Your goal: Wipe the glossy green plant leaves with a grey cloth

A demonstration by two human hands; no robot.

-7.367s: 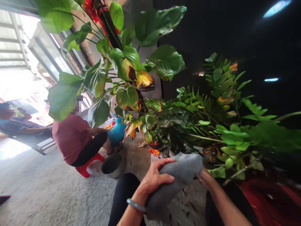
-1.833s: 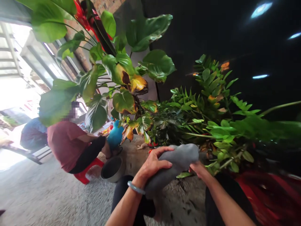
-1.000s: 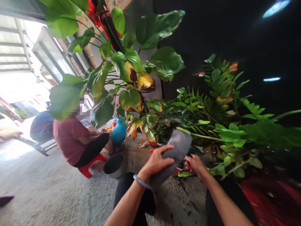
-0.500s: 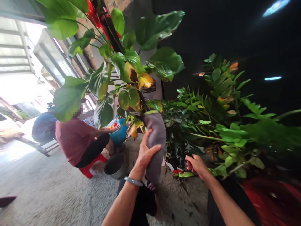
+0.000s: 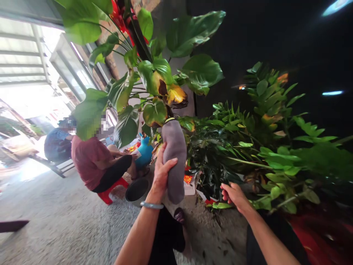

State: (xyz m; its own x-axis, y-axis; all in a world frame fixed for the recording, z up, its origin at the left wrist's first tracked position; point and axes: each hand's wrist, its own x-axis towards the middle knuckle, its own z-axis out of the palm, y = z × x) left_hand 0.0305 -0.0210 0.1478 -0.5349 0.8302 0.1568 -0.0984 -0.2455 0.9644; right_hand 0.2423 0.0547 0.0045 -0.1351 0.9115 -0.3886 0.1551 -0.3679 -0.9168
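Observation:
My left hand (image 5: pixel 160 171) grips a long grey fabric piece (image 5: pixel 176 158) by its left side, with the thumb across its front. The piece is rounded like an insole or a sock, I cannot tell which, and has a yellow-green and dark edge at its top. It hangs upright in front of a big-leaved plant (image 5: pixel 156 112), some of whose leaves are yellowed and brown. Lower right, my right hand (image 5: pixel 234 197) has its fingers curled closed near the dark green foliage (image 5: pixel 211 176). Whatever its fingers may hold is hidden.
A person in a pink shirt (image 5: pixel 86 158) sits on a red stool (image 5: pixel 110 189) beside a blue rounded object (image 5: pixel 145 152). Another person (image 5: pixel 57 143) is behind. A dark basin (image 5: pixel 138 189) stands on the concrete floor (image 5: pixel 71 221). Leafy plants (image 5: pixel 275 147) crowd the right side.
My left hand has tilted the grey piece and shifted it slightly left and up, uncovering a printed paper behind. The seated person's arm has drawn back from the blue object.

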